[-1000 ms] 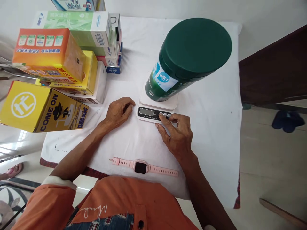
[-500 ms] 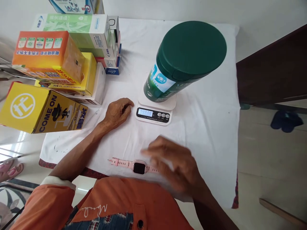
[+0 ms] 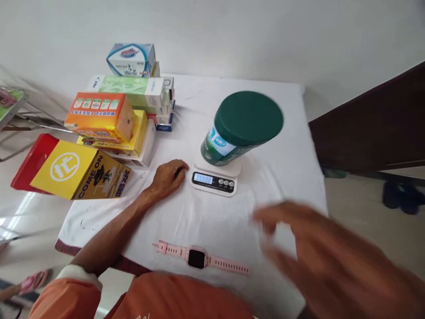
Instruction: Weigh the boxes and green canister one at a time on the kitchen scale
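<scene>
A dark green canister (image 3: 249, 117) with a wide oval lid stands on a white digital kitchen scale (image 3: 214, 184), whose lit display shows segments. Just left of the scale, my left hand (image 3: 168, 178) rests on the white cloth with its fingers curled in and nothing visible in them. My right hand (image 3: 299, 239) is raised over the right side of the table, blurred by motion. Its thumb and fingers are apart with nothing between them. A pink smartwatch (image 3: 196, 258) with a dark screen lies flat near the table's front edge, strap stretched out.
Stacked at the left are an orange package (image 3: 99, 113), a green-and-white box (image 3: 129, 91), a blue-and-white box (image 3: 131, 60) and a yellow box (image 3: 63, 168) with a red part (image 3: 36, 161). Dark slippers (image 3: 400, 197) lie on the floor at right. A person's foot (image 3: 35, 282) shows lower left.
My right hand has moved from over the watch strap to the right and nearer the camera, uncovering the strap. The view has tilted up. My left hand stays beside the scale.
</scene>
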Demonstrator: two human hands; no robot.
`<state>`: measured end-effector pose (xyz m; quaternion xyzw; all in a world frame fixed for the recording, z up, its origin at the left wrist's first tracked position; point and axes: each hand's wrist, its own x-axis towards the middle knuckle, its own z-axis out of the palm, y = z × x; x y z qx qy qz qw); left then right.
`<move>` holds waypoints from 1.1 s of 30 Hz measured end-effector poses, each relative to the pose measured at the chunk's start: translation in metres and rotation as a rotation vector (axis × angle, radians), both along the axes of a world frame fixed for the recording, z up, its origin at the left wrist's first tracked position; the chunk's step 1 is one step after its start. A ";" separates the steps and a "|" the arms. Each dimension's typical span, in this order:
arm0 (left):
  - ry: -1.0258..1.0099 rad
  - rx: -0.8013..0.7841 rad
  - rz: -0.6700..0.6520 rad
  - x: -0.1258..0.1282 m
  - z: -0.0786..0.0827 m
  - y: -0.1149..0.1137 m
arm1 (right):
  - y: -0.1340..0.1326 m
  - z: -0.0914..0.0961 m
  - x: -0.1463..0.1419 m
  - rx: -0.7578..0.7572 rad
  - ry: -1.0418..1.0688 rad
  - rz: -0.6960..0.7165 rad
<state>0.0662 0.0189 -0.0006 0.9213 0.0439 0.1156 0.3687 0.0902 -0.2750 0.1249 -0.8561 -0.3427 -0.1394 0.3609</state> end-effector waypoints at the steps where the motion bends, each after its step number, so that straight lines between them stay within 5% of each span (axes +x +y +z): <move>1: 0.000 -0.002 0.002 0.000 0.000 0.000 | 0.011 -0.010 0.020 0.042 0.042 -0.037; 5: 0.029 -0.016 0.022 0.000 0.001 -0.001 | 0.060 -0.055 0.096 0.272 0.196 -0.083; 8: 0.045 -0.026 0.037 0.001 0.001 0.000 | 0.091 -0.072 0.120 0.314 0.289 -0.012; 17: 0.050 -0.046 0.055 0.000 0.002 -0.001 | 0.113 -0.066 0.126 0.426 0.318 -0.109; 23: 0.043 -0.058 0.060 -0.001 0.003 -0.002 | 0.107 -0.045 0.230 0.492 0.246 -0.329; 27: 0.038 -0.047 0.067 -0.002 0.004 -0.003 | 0.108 -0.050 0.307 0.464 0.173 -0.492; 33: 0.041 -0.045 0.063 0.000 0.003 -0.004 | 0.118 -0.070 0.354 0.459 0.199 -0.588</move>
